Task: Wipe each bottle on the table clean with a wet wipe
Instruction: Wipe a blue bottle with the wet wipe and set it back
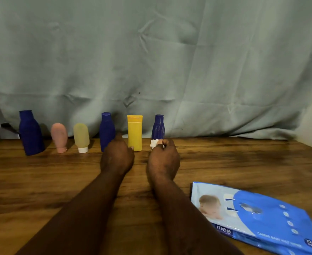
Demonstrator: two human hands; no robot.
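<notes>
As right hand [163, 161] pinches wipe [154, 143], left hand [117, 157] near yellow bottle [135, 133]

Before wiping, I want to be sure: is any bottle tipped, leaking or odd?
Nothing stands out. The row from the large blue bottle to the small blue bottle stands upright, and no spill shows on the table.

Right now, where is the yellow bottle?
Head view: the yellow bottle stands upright in the row, middle blue bottle on its left, small blue bottle on its right, just beyond the left hand.
</notes>
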